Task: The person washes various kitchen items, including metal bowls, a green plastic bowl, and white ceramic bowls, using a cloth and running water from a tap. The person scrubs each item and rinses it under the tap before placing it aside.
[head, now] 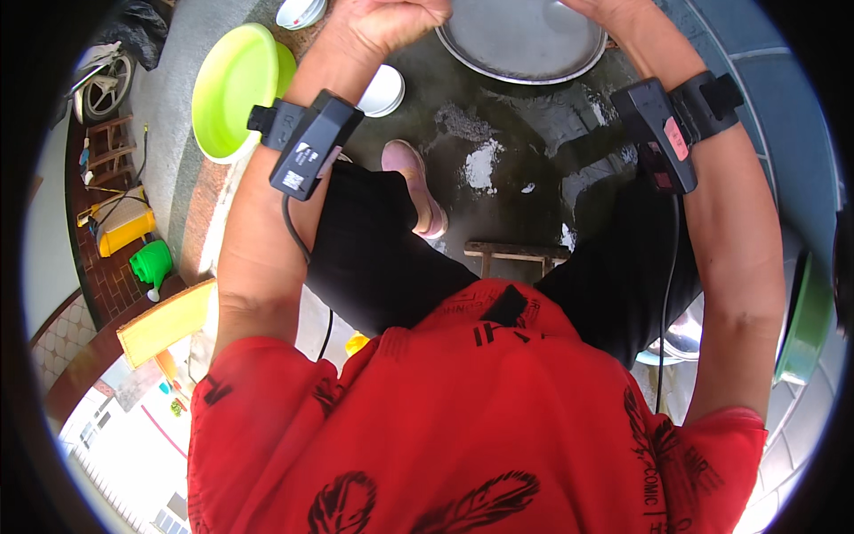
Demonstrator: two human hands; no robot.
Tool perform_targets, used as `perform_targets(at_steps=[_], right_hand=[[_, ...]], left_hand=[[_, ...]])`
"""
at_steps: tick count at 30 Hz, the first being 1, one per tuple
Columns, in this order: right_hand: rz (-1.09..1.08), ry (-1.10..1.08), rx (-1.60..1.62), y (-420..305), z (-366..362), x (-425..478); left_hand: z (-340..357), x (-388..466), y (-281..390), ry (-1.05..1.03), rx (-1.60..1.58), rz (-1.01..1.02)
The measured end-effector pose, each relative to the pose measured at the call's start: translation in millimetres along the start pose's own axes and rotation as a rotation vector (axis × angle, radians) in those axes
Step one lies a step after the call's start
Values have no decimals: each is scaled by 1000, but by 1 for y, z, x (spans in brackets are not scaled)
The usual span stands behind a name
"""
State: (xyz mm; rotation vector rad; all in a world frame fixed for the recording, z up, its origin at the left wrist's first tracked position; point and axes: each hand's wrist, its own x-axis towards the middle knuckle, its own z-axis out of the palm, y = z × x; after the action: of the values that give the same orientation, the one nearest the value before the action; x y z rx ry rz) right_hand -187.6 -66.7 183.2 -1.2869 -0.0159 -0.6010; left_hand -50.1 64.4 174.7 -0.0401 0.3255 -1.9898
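Observation:
At the top edge my left hand (pixel 400 20) appears with fingers curled, beside the rim of a large round metal basin (pixel 527 77). Its fingertips and anything in them are hidden or cut off. Only the base of my right hand (pixel 592 5) shows, by the basin's right side; its fingers lie beyond the picture. The basin rests on a wet dark floor (pixel 467 127) in front of me. Left of it are white bowls (pixel 383 92), near my left forearm. Another stack of white bowls (pixel 300 12) stands further up. A lime-green plastic basin (pixel 233 93) is left of my left wrist.
A low wooden stool (pixel 517 252) shows between my legs. Blue tiles (pixel 780 87) line the right side, with a green basin (pixel 797 320) lower down. At left are a green watering can (pixel 152 261), a yellow container (pixel 123 223) and a wheel (pixel 110 87). Cables run along both arms.

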Motion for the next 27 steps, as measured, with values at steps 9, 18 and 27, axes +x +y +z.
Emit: perform_targets(at_steps=[9, 18, 27], right_hand=[[74, 290, 347, 24, 2, 11], [227, 397, 72, 3, 0, 3], [445, 387, -100, 2, -7, -8]], left_hand=[[-14, 2, -1, 261, 976, 370], [-1, 12, -6, 612, 1554, 769], [1, 12, -12, 1078, 1988, 894]])
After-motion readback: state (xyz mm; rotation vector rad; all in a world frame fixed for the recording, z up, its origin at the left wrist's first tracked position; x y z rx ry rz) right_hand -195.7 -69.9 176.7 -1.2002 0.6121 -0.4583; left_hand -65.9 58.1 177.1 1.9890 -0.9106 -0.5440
